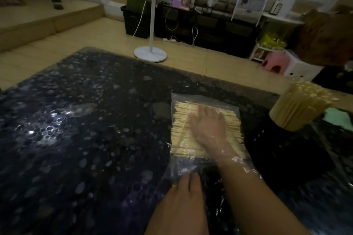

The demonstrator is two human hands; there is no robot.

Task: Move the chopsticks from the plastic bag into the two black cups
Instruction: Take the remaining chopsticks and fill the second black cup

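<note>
The right hand [207, 129] is inside the clear plastic bag [193, 99] on the dark speckled desk [86, 120], fingers spread flat over the pale wooden chopsticks [181, 120]. The left hand [183, 194] pins the bag's mouth, fingers straight. Next, I'd say, gather a bundle for a black cup [277, 129], already holding some.

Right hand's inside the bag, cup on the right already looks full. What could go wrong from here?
1. The black cup packed with pale wooden chopsticks stands near the right forearm; drawing the arm back could tip it.
2. The right hand lies flat on the loose chopsticks inside the clear plastic bag; some may slide out when it pulls a bundle.
3. The left hand pins only the bag's near edge, so the bag may drag.
</note>
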